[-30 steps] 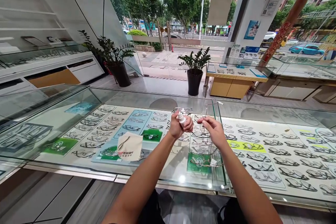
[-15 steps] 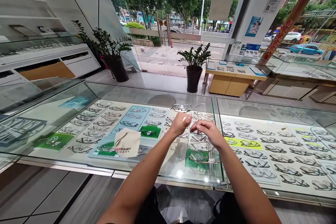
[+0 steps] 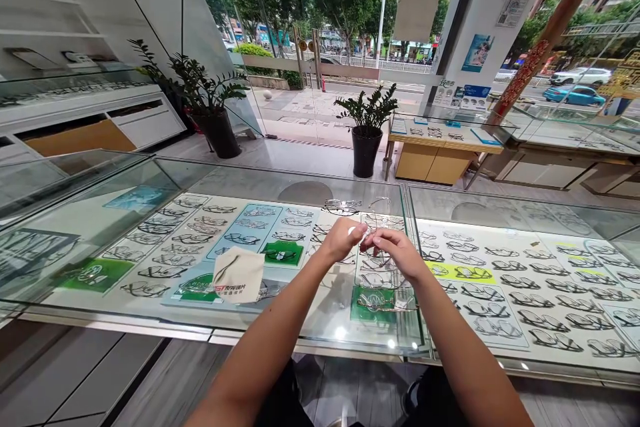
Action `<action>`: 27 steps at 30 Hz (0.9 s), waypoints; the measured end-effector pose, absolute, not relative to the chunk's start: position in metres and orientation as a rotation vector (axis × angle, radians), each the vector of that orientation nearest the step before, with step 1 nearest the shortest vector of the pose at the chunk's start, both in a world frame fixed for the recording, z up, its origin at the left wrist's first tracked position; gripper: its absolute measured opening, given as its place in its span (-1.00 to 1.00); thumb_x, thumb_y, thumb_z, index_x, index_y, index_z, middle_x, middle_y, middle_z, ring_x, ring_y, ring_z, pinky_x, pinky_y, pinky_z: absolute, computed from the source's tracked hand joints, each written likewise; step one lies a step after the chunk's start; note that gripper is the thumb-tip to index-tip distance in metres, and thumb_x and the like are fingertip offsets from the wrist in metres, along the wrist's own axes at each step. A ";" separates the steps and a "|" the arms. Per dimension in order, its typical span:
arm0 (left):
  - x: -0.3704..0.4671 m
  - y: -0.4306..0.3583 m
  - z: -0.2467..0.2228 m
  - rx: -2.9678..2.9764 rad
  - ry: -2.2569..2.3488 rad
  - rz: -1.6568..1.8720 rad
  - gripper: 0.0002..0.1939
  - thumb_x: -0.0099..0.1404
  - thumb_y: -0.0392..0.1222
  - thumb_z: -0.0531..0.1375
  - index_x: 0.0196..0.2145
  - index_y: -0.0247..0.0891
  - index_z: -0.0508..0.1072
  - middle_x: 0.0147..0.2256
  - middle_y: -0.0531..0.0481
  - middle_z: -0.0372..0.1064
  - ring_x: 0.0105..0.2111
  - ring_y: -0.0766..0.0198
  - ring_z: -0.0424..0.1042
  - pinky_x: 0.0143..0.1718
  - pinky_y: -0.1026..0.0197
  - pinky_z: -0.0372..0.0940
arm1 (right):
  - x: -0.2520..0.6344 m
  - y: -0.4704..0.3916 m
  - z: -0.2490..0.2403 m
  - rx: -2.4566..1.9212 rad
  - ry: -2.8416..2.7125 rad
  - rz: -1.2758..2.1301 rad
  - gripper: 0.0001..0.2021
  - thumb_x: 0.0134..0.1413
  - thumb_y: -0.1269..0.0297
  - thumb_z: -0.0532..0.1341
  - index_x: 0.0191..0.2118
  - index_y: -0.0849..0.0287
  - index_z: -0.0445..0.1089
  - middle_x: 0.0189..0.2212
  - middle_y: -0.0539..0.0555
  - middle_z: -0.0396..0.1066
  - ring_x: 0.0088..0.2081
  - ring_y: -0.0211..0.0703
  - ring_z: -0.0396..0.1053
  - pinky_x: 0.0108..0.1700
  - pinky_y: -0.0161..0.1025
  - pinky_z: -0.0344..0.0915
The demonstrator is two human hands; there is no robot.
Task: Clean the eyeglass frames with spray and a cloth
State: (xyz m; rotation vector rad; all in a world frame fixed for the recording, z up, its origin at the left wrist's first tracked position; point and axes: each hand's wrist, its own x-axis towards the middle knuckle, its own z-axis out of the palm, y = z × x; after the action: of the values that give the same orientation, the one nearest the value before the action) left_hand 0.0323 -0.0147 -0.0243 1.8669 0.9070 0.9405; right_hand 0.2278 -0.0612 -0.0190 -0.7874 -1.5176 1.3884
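Note:
My left hand (image 3: pixel 344 240) is closed above the glass counter (image 3: pixel 320 328), with a small white bit showing by its thumb. Close beside it on the right, my right hand (image 3: pixel 397 252) has its fingers pinched together. Thin wire-like lines show between the two hands, but what they hold is too fine to make out. Just beyond the left hand is a pair of thin-framed glasses (image 3: pixel 343 205). A beige cloth (image 3: pixel 240 275) with red and dark print lies on the counter to the left. Under the right hand, a green card (image 3: pixel 373 303) bears glasses.
Rows of glasses (image 3: pixel 533 300) fill the case on the right, and more rows (image 3: pixel 193 239) are on the left. Beyond the counter stand two potted plants (image 3: pixel 367 147) and a small wooden display table (image 3: pixel 430 161). Glass panels face a street.
The view has shifted slightly, so the counter and room sit a little further left. Both hands stay close together in nearly the same pose.

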 end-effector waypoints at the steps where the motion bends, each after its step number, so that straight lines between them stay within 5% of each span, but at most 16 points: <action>1: 0.033 -0.016 -0.023 1.896 0.889 0.910 -0.32 0.34 0.39 -0.01 -0.68 -0.19 0.06 -0.67 0.08 -0.02 -0.59 0.34 -0.02 -0.50 0.18 -0.13 | 0.229 -0.060 -0.020 -0.789 -1.468 1.371 -0.71 0.26 -0.03 0.32 -0.27 0.08 0.62 -0.24 0.12 0.63 -0.14 0.01 0.55 -0.19 -0.13 0.39; 17: 0.042 -0.025 -0.027 1.974 0.895 0.765 -0.30 0.26 0.33 0.20 -0.69 -0.20 -0.02 -0.68 0.12 -0.18 -0.61 0.36 -0.15 -0.50 0.12 -0.31 | 0.230 -0.055 -0.023 -0.796 -1.338 1.313 -0.70 0.24 -0.06 0.31 -0.26 0.06 0.60 -0.17 0.12 0.63 -0.07 0.06 0.54 0.04 -0.01 0.44; 21: 0.031 -0.008 -0.037 1.753 0.899 0.947 -0.31 0.16 0.45 0.23 -0.70 -0.18 0.16 -0.69 0.09 0.01 -0.62 0.34 -0.03 -0.53 0.19 -0.15 | 0.235 -0.052 -0.021 -0.808 -1.304 1.304 -0.72 0.22 -0.05 0.33 -0.27 0.06 0.59 -0.16 0.14 0.63 -0.07 0.05 0.54 -0.01 -0.04 0.44; 24: 0.007 0.016 -0.041 1.632 0.989 1.177 -0.32 0.25 0.52 0.05 -0.58 -0.17 0.26 -0.60 0.02 0.17 -0.56 0.27 0.12 -0.47 0.20 0.07 | 0.245 -0.048 -0.020 -0.804 -1.220 1.287 -0.76 0.22 0.01 0.32 -0.25 0.06 0.60 -0.16 0.13 0.63 -0.06 0.03 0.54 -0.03 -0.07 0.42; 27: -0.026 0.039 -0.047 1.498 1.338 1.477 -0.63 0.39 0.20 0.11 -0.30 -0.17 0.35 -0.37 -0.03 0.34 -0.40 0.21 0.28 -0.30 0.20 0.22 | 0.252 -0.042 -0.023 -0.792 -1.169 1.269 -0.78 0.23 0.04 0.32 -0.24 0.06 0.61 -0.15 0.13 0.62 -0.06 0.02 0.54 -0.02 -0.08 0.42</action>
State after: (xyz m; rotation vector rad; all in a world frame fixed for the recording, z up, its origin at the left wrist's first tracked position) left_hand -0.0256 0.0388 -0.0466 1.4983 1.3381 1.4766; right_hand 0.2521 -0.0420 -0.0233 -0.7917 -1.1686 1.2691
